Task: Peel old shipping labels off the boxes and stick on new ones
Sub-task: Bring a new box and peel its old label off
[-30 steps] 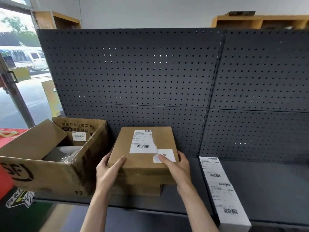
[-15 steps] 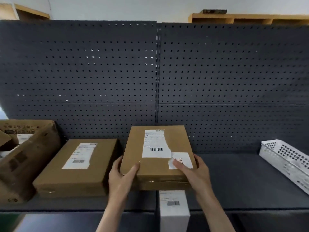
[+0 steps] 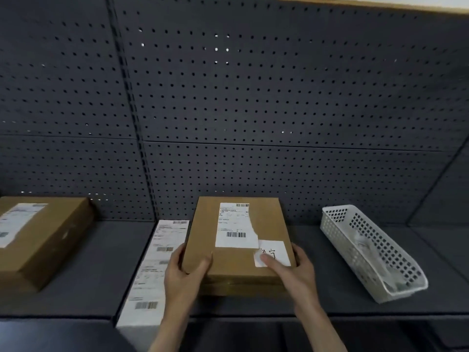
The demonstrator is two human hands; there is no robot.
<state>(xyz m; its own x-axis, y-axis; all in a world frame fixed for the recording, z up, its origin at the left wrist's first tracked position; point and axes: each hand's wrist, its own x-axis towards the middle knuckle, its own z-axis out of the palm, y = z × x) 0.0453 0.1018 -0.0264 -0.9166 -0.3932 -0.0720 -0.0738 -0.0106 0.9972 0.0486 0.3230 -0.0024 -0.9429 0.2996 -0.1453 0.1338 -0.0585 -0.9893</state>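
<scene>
A flat brown cardboard box (image 3: pixel 236 262) is in both my hands just above the dark shelf (image 3: pixel 330 288). On its top is a torn white shipping label (image 3: pixel 234 228) with barcodes, and beside that a small white sticker (image 3: pixel 275 250) with handwriting. My left hand (image 3: pixel 185 273) grips the box's near left corner, thumb on top. My right hand (image 3: pixel 295 270) grips the near right corner, its thumb lying on the small sticker. A long strip of white printed labels (image 3: pixel 154 270) lies on the shelf left of the box.
A second brown box (image 3: pixel 48 240) with a white label lies at the far left of the shelf. A white perforated plastic basket (image 3: pixel 375 252) with crumpled scraps stands at the right. Dark pegboard (image 3: pixel 253 110) closes off the back.
I have carried the box to the right along the shelf, off the other box and past the label strip. The white basket has come into view, and the open carton has left it.
</scene>
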